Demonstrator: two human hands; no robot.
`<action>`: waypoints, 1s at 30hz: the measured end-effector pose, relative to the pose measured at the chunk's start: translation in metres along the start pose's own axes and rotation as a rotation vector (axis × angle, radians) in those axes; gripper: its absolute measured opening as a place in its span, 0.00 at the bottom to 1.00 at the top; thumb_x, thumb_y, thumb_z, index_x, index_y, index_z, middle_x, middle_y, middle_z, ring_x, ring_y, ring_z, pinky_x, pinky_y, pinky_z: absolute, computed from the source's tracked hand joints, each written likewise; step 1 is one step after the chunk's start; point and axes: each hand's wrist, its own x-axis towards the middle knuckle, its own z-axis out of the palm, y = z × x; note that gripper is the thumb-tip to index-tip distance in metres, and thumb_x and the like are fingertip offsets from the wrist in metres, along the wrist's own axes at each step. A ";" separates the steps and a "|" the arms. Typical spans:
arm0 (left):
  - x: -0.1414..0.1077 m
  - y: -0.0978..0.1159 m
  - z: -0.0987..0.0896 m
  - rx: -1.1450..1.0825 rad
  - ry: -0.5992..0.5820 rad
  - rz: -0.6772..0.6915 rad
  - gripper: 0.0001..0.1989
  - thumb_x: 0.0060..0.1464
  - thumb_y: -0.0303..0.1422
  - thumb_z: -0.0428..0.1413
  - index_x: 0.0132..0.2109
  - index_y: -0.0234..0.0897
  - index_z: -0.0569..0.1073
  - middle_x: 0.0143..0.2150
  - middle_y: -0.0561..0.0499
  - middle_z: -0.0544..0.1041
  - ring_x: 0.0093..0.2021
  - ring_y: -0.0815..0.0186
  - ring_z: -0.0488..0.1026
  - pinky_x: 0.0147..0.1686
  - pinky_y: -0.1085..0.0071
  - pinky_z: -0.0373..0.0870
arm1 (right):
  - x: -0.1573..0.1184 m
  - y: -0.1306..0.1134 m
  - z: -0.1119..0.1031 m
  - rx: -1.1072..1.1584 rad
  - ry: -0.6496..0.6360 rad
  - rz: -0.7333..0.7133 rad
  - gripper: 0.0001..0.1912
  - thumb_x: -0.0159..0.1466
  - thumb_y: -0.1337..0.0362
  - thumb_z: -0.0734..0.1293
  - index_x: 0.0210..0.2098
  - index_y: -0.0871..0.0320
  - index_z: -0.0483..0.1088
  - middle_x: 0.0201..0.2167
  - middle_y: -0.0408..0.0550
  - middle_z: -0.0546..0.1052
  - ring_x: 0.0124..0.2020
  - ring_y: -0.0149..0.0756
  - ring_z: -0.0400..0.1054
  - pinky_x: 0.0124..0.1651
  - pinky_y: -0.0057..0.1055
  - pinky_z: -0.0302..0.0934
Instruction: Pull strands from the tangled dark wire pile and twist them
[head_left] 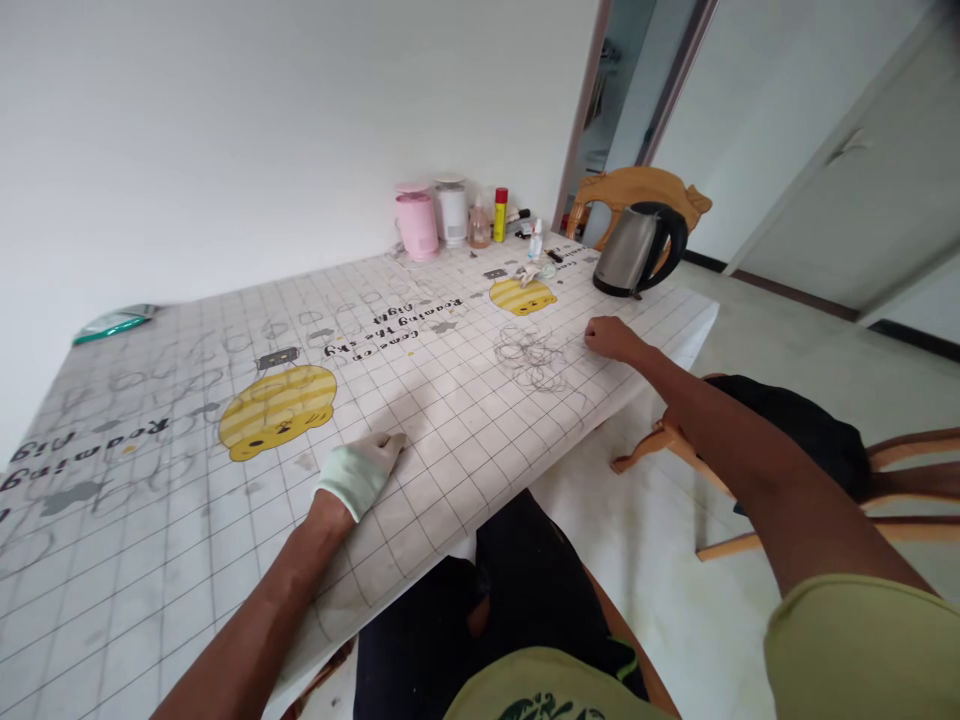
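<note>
My left hand [365,468] wears a pale white-green glove and rests on the gridded tablecloth [450,430], near a printed yellow striped animal. Its fingers are curled closed; anything inside them is hidden. My right hand [609,338] is bare and closed in a fist by the table's right part, knuckles toward the cloth. Whether it holds something cannot be seen. Just left of that fist lies a loose tangle of thin dark strands or lines [531,358]. Beyond the fist, a steel kettle [628,250] with a black handle stands near the table's far right corner.
Along the wall stand a pink canister [417,225], a white canister [451,215], a pinkish bottle [478,226], a yellow can with red cap [500,217] and a small clear bottle [535,241]. A green-edged packet [112,324] lies far left. Wooden chairs [911,490] flank the table.
</note>
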 end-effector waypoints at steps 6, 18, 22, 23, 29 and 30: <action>0.003 -0.002 0.003 -0.043 0.016 -0.024 0.21 0.68 0.39 0.45 0.56 0.45 0.81 0.49 0.45 0.84 0.47 0.52 0.79 0.43 0.64 0.71 | -0.003 0.009 -0.030 0.146 0.053 -0.027 0.10 0.66 0.67 0.65 0.43 0.63 0.78 0.36 0.53 0.82 0.33 0.36 0.72 0.40 0.31 0.62; 0.003 0.001 0.002 -0.088 0.031 -0.040 0.24 0.71 0.42 0.42 0.49 0.41 0.82 0.46 0.44 0.84 0.45 0.52 0.80 0.41 0.64 0.68 | 0.005 -0.002 -0.015 0.237 0.455 -0.099 0.07 0.66 0.65 0.61 0.36 0.56 0.72 0.36 0.58 0.80 0.38 0.48 0.71 0.44 0.41 0.62; 0.002 0.004 -0.001 -0.148 0.025 -0.073 0.25 0.71 0.43 0.41 0.45 0.40 0.82 0.45 0.44 0.84 0.45 0.52 0.80 0.42 0.64 0.69 | 0.014 0.003 -0.018 0.217 0.420 -0.201 0.08 0.66 0.65 0.61 0.38 0.56 0.73 0.38 0.58 0.80 0.40 0.48 0.71 0.45 0.41 0.62; 0.001 0.004 -0.001 -0.148 0.024 -0.072 0.25 0.71 0.44 0.41 0.45 0.40 0.82 0.45 0.44 0.84 0.45 0.52 0.80 0.42 0.64 0.69 | 0.018 0.005 -0.021 0.199 0.403 -0.239 0.08 0.66 0.65 0.61 0.38 0.57 0.73 0.39 0.58 0.80 0.40 0.48 0.71 0.46 0.41 0.62; 0.004 -0.004 0.007 -0.111 0.064 -0.054 0.21 0.68 0.42 0.46 0.50 0.42 0.83 0.46 0.43 0.84 0.45 0.51 0.80 0.42 0.63 0.70 | 0.050 0.006 -0.043 -0.064 0.204 -0.425 0.12 0.67 0.68 0.61 0.41 0.60 0.78 0.42 0.58 0.77 0.44 0.46 0.69 0.49 0.38 0.60; 0.005 -0.006 0.008 -0.104 0.063 -0.043 0.21 0.67 0.42 0.47 0.51 0.43 0.82 0.46 0.43 0.84 0.45 0.50 0.80 0.42 0.63 0.70 | 0.054 0.003 -0.044 -0.100 0.167 -0.450 0.12 0.68 0.68 0.61 0.41 0.60 0.78 0.43 0.58 0.76 0.43 0.44 0.68 0.48 0.37 0.59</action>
